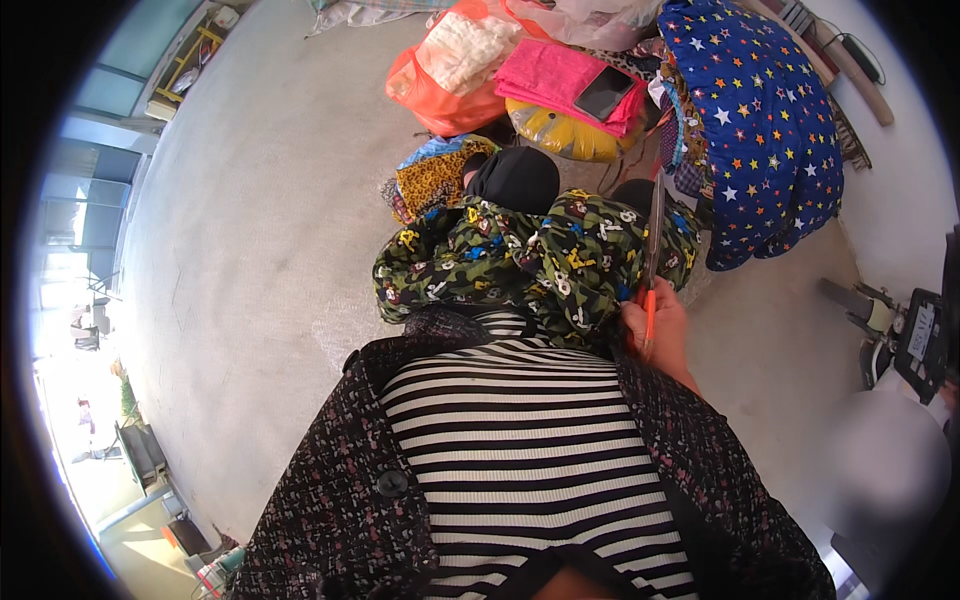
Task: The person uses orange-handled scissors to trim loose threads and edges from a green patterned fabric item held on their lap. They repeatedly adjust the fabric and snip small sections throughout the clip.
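My right hand [661,330] grips a pair of scissors [652,251] by their orange-red handles. The dark blades point away from me, past the right side of my lap. Bunched across my lap lies a green camouflage cloth [480,255] printed with cartoon figures, puffy like a padded piece. My right hand rests against its near right edge. My left hand is out of view. Beyond the cloth, a black-covered knee or shoe [525,180] shows; which one I cannot tell.
A leopard-print and blue cloth bundle [439,176] lies beyond the lap. Behind it are a red plastic bag [420,90] with white stuffing and a yellow wrapped cushion [562,135] bearing pink cloth [536,71] and a phone [604,93]. A star-print quilt [772,135] and handlebar display [921,330] stand right.
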